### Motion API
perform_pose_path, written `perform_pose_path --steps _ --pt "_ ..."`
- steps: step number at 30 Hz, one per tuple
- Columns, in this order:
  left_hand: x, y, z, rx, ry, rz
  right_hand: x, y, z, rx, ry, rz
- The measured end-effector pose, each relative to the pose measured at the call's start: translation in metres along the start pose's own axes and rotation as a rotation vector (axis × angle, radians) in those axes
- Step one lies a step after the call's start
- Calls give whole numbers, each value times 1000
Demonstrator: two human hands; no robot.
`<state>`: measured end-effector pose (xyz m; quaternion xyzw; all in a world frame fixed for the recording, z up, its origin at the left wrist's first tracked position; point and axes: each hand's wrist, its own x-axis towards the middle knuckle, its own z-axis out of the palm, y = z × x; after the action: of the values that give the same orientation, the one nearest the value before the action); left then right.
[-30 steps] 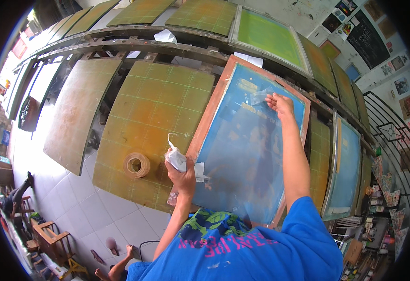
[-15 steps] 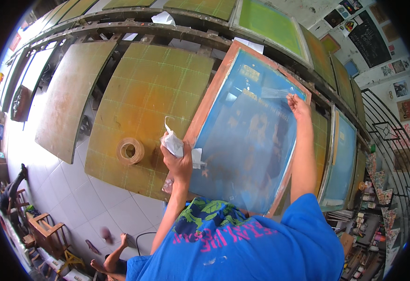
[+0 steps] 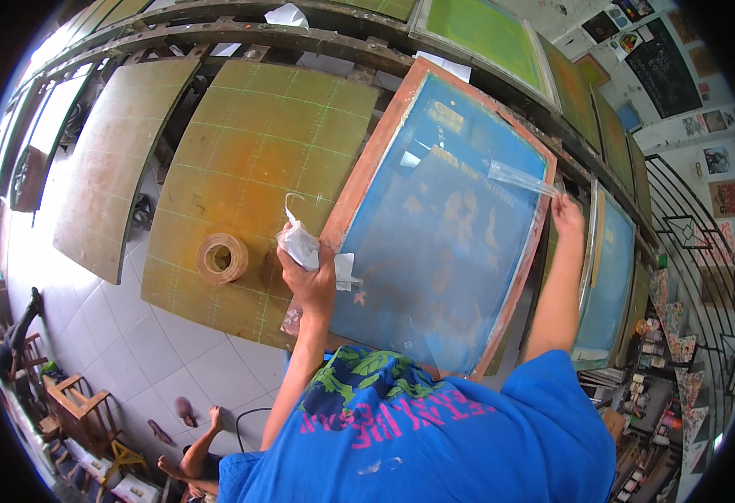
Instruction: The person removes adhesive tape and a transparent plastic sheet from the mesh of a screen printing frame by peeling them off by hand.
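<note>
Here we look down on a wood-framed blue printing screen (image 3: 447, 226). Over its upper right, a clear film strip (image 3: 518, 176) stretches to the right hand (image 3: 568, 216), whose fingers pinch its end. We judge the strip light, limp and perhaps clingy, best held by an end. By the screen's left edge, the left hand (image 3: 309, 282) grips a crumpled white wad (image 3: 302, 248) (cloth or paper, we cannot tell), probably soft.

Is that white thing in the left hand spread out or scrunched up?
Scrunched up: the white wad is bunched in the left hand, a thin curled strip poking up.
</note>
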<state>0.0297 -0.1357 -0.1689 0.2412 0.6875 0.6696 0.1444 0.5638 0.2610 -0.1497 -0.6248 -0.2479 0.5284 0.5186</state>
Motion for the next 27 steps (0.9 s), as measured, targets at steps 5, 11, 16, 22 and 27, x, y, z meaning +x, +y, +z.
perform_pose_path --steps 5,11,16,22,27 --pt "0 -6 -1 18 16 50 -38 -13 -13 -152 -52 57" --pt "-1 -2 1 -35 8 -35 -21 -19 -36 -69 28 20" --pt "3 -2 5 32 48 50 -4 -21 -58 -84 116 6" --pt "3 5 2 -6 14 -10 12 -51 -78 -106 214 -34" --pt "2 1 1 66 3 59 6 -45 -93 -86 294 -36"
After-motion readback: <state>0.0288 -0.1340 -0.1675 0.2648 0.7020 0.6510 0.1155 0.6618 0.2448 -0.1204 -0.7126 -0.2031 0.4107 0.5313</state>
